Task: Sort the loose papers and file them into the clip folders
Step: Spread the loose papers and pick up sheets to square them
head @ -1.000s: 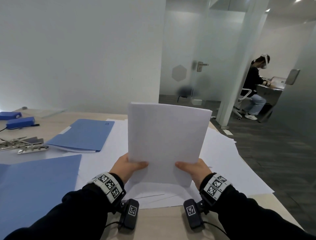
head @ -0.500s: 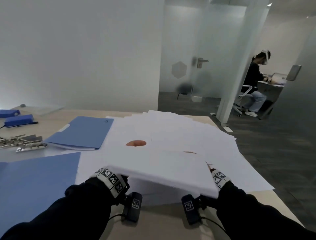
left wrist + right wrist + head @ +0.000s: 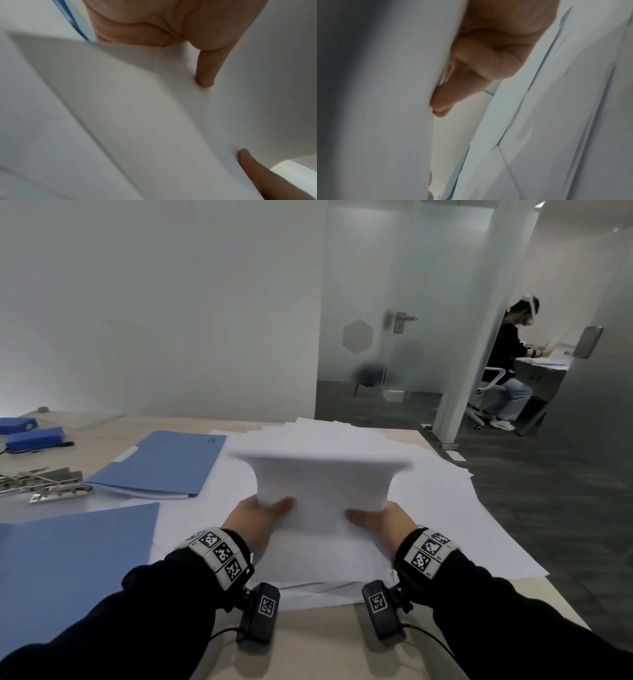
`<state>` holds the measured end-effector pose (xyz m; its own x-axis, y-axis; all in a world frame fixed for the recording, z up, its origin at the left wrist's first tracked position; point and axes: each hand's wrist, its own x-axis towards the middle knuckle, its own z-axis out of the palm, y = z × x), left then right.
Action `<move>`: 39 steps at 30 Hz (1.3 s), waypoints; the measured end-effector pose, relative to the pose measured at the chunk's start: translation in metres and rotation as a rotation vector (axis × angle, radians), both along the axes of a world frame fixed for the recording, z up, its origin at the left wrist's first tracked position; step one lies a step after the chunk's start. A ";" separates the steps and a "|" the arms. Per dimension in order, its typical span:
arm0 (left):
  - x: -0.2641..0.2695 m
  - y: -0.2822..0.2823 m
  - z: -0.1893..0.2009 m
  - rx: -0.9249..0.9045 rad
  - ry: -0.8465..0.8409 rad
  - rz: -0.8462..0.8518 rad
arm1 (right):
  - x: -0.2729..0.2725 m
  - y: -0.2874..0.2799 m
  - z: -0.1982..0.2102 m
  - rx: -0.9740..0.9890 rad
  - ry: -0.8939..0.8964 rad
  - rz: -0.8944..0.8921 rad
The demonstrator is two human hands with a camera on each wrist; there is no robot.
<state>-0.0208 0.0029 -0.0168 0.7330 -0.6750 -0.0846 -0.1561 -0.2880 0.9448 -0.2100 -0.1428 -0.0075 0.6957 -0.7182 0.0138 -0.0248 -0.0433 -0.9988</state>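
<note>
A stack of white papers [image 3: 322, 491] is held up over the table, its top edge bent away and blurred. My left hand [image 3: 260, 517] grips its lower left edge, thumb on the near face. My right hand [image 3: 376, 520] grips the lower right edge the same way. In the left wrist view the fingers [image 3: 205, 70] lie against the far face of the paper [image 3: 120, 108]. In the right wrist view the fingers [image 3: 453, 92] curl behind the sheets [image 3: 385, 108]. More loose papers [image 3: 445, 525] lie spread beneath. A closed blue folder [image 3: 161, 463] lies back left; an open blue folder [image 3: 75, 559] lies near left.
Metal clips [image 3: 44, 484] and two blue staplers [image 3: 34, 438] sit at the far left of the table [image 3: 318, 652]. The table's right edge drops to dark floor. A person [image 3: 510, 364] sits at a desk beyond a glass partition.
The stack stood upright a second ago, then was laid flat and low over the spread papers; now it is raised again with its top bending away.
</note>
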 end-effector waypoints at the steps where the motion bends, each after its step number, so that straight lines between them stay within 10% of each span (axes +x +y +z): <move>1: -0.005 0.004 0.005 0.011 0.011 -0.001 | 0.000 -0.001 -0.004 -0.040 0.024 0.006; 12: -0.010 0.021 -0.016 -0.085 0.423 -0.110 | 0.007 -0.002 -0.009 0.016 0.100 -0.038; 23: 0.029 0.019 -0.048 -0.004 0.217 0.236 | 0.012 -0.095 -0.002 -0.182 0.513 -0.416; 30: 0.031 0.009 -0.046 0.180 0.123 0.179 | 0.016 -0.140 -0.017 -0.289 0.918 -0.254; 39: 0.029 0.007 -0.040 0.250 0.080 0.132 | 0.033 -0.144 -0.016 -0.247 0.939 -0.298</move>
